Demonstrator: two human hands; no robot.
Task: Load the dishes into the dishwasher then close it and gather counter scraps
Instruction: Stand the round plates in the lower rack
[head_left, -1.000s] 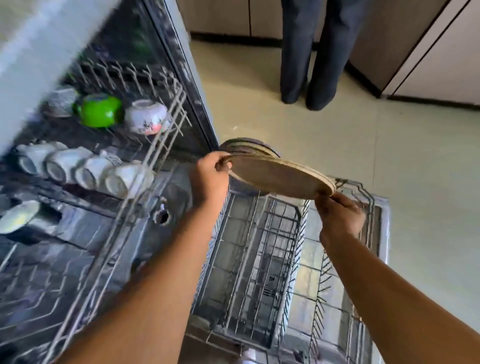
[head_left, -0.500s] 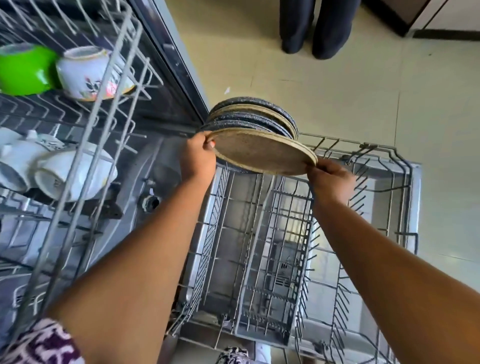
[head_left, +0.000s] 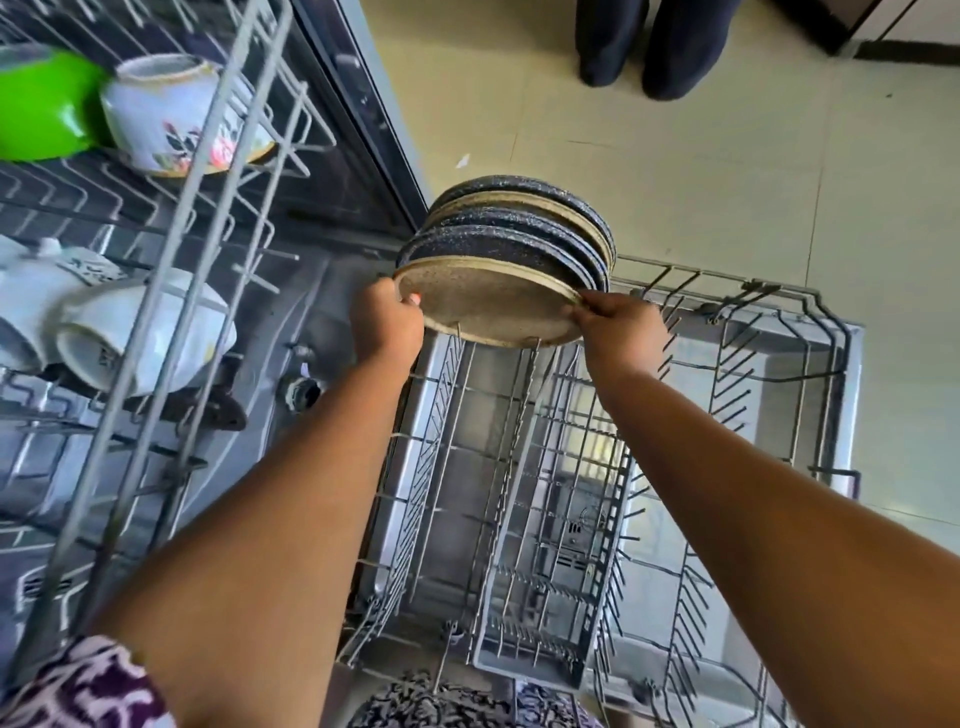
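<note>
A beige speckled plate (head_left: 488, 301) stands on edge among the tines at the far end of the pulled-out lower rack (head_left: 779, 384). My left hand (head_left: 387, 322) grips its left rim and my right hand (head_left: 618, 322) pinches its right rim. Behind it several dark speckled plates (head_left: 519, 223) stand upright in a row. The upper rack (head_left: 171, 218) on the left holds a green bowl (head_left: 41, 104), a floral cup (head_left: 171, 119) and white cups (head_left: 140, 332).
The grey cutlery basket (head_left: 550, 571) sits in the near part of the lower rack. A person's dark-trousered legs (head_left: 649, 47) stand on the tiled floor beyond the open dishwasher door. A small scrap (head_left: 462, 161) lies on the floor.
Both hands lowered the beige plate from above the rack down into the tines in front of the dark plates. The view tilted downward and closer.
</note>
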